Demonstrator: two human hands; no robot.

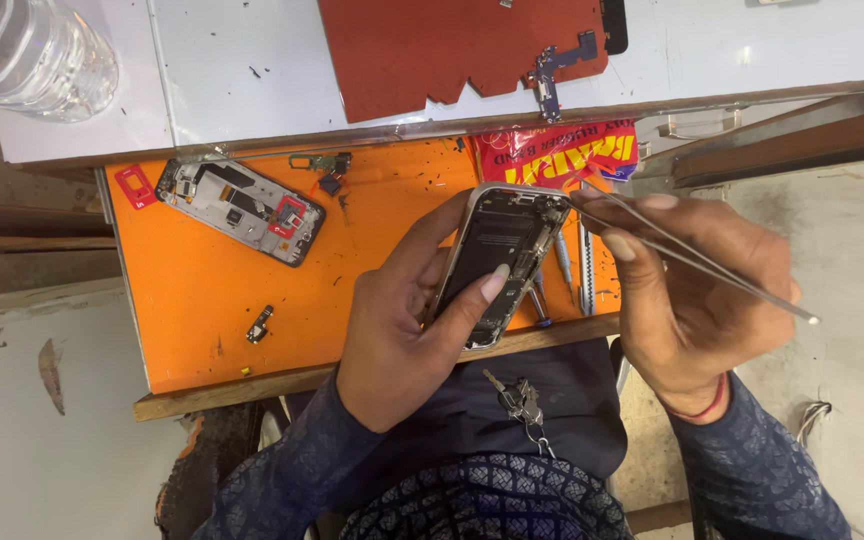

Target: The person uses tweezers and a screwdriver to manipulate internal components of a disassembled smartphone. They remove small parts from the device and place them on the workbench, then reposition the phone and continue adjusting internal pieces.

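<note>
My left hand point(402, 320) grips an opened phone body point(497, 250) with its insides showing, thumb pressed across its lower part. It is held over the front edge of an orange work mat point(212, 290). My right hand point(692, 300) pinches a pair of metal tweezers point(692, 255), whose tips reach the phone's upper right corner.
A second opened phone frame point(240, 210) lies at the mat's upper left beside a small red card point(135, 186). Small loose parts point(260, 324) dot the mat. A red sheet point(452, 50) and a flex part point(552, 75) lie on the white top behind. A clear bottle point(32, 50) stands far left. Keys point(520, 400) rest on my lap.
</note>
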